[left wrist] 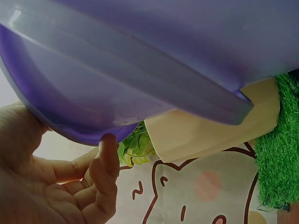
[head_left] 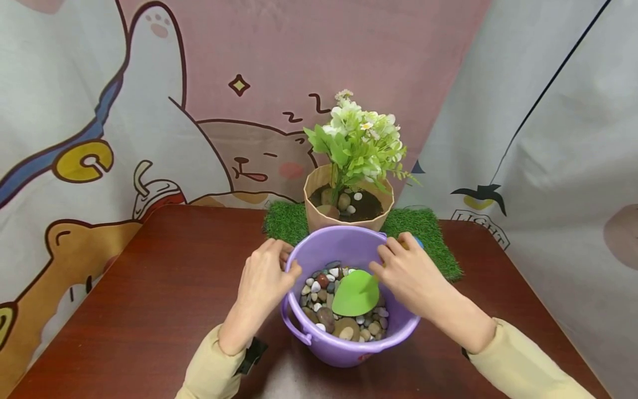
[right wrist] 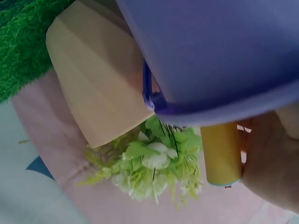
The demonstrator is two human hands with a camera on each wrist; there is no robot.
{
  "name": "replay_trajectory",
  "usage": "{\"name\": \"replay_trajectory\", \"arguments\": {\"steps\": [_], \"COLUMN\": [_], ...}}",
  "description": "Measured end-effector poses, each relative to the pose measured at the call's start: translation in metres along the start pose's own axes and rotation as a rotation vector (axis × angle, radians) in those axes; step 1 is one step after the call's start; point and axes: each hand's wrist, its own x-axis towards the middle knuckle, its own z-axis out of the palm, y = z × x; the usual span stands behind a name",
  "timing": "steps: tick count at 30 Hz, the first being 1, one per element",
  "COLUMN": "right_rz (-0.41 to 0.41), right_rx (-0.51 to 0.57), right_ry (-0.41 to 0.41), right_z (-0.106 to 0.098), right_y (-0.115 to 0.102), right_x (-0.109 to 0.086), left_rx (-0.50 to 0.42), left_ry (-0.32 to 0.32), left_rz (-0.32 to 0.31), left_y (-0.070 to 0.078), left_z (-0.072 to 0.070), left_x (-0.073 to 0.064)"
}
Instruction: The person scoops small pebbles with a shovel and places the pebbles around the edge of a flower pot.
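Note:
A purple plastic bucket (head_left: 344, 354) stands on the table with pebbles (head_left: 324, 318) of mixed colours covering its bottom. My left hand (head_left: 264, 271) holds its rim on the left side; in the left wrist view the fingers (left wrist: 100, 186) curl close to the rim. Over the bucket's right side, my right hand (head_left: 411, 271) grips a toy shovel. The shovel's green blade (head_left: 356, 293) lies over the pebbles, and whether it carries any I cannot tell. Its yellow handle (right wrist: 219, 158) shows in the right wrist view, partly covered by the bucket and hand.
Directly behind the bucket is a beige pot (head_left: 349, 223) with dark soil, a few stones and a plant with white flowers (head_left: 366, 141). The pot stands on a green grass mat (head_left: 423, 233). A printed cartoon cloth (head_left: 279, 66) hangs behind the brown table (head_left: 164, 305).

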Motion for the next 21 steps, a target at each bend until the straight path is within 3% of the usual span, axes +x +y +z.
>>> {"name": "replay_trajectory", "arguments": {"steps": [14, 21], "right_rz": [-0.019, -0.067], "right_rx": [0.031, 0.062], "right_ry": [-0.035, -0.062], "right_z": [0.0094, 0.0078], "right_y": [-0.0007, -0.0031], "right_x": [0.0035, 0.0040], "left_rx": [-0.006, -0.010], "left_ry": [-0.009, -0.005], "left_rz": [-0.015, -0.006], "left_y": [-0.0008, -0.0010], "left_z": [-0.0009, -0.0002], "left_x": [0.0004, -0.0001]}}
